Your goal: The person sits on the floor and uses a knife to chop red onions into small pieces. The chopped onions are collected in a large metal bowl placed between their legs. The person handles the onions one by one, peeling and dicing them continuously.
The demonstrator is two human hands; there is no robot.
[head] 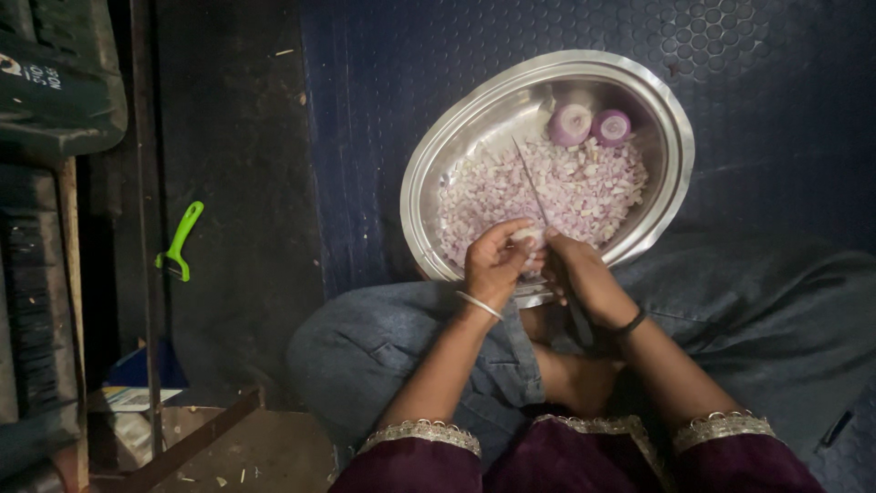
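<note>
You were sitting cross-legged on the floor, and your left hand (494,263) was clenched round a small pale piece of onion (528,237), pinched at the fingertips. Your right hand (584,277) was right beside it, almost touching, grasping a thin knife (530,181) whose blade ran up and away from your knuckles over the bowl. Both hands hung over the near rim of a wide steel bowl (671,128), which rested partly on your lap and partly on the floor beyond. Just past your fingers lay a heap of chopped onion (566,187), pink and white, filling the bottom of the bowl. Farther off, at the far side of the heap, two peeled onion halves (589,125) sat side by side, cut faces up.

Under the bowl, ahead of your hands, was a dark blue mat (776,82) with a raised dot pattern. Your knees were draped in grey-blue cloth (383,347). Well to the left of your left hand, a green-handled peeler (179,242) lay on a dark, scuffed stretch of floor (237,183), with dim wooden slats and a dark crate (55,82) beyond it. The room was poorly lit.
</note>
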